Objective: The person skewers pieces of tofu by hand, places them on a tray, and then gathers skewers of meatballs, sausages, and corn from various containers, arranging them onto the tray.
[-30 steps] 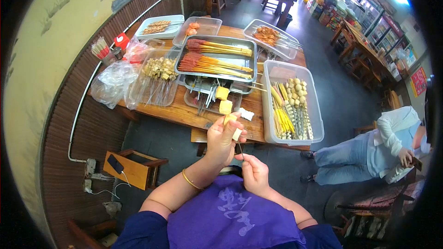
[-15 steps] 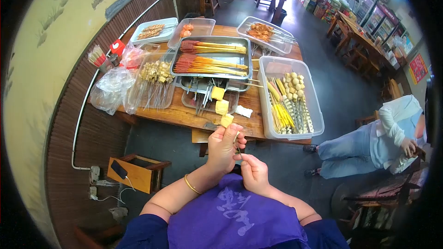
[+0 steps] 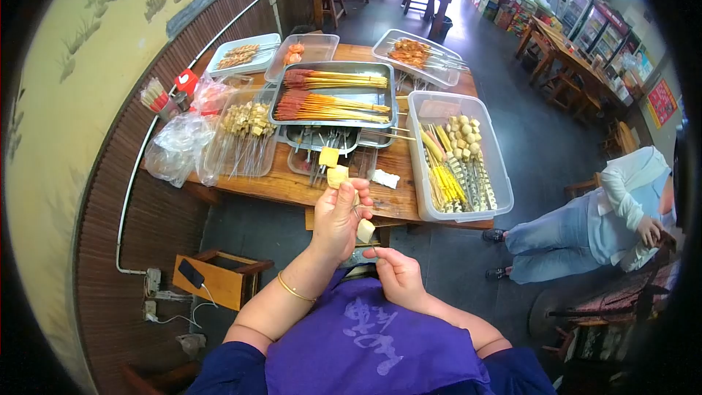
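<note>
Now parting left fingers, clamped on yellow cubes, from right fingers, pinching a skewer, baring pale cube off tabletop near edge.

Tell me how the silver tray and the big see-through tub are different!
The silver tray is shiny metal, but the big see-through tub looks like plastic. The tray lies longways from side to side, while the tub runs longways front to back. The tray holds red-topped skewers; the tub holds several kinds, including pale balls and yellow pieces. Both are open on top and hold food on sticks.
</note>
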The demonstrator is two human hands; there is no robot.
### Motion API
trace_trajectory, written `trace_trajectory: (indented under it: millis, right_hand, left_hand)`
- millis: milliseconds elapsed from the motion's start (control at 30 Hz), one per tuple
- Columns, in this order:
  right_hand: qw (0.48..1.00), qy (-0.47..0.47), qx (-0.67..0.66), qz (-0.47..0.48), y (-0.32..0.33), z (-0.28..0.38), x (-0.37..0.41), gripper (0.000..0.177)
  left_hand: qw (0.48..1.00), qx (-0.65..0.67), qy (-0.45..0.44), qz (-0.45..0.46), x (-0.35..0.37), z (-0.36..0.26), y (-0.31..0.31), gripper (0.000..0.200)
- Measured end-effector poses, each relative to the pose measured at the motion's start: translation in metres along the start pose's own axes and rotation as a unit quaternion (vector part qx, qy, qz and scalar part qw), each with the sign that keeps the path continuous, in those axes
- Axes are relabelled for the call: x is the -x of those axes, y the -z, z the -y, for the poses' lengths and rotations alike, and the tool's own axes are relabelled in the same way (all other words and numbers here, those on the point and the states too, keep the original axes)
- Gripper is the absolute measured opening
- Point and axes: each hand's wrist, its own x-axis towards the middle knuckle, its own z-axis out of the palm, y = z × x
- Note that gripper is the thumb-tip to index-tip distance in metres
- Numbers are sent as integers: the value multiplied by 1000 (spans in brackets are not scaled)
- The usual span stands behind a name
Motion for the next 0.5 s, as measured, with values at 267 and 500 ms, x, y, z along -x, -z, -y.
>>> trace_trajectory:
  millis: [267,500]
  right_hand:
    - [997,-58,22,40,7,9,-1,22]
    - [998,-55,-32,20,5,-12,2,23]
  left_hand:
    - [999,-29,-4,-41,1,8,-1,29]
    - [997,-80,20,-5,9,24,-5,36]
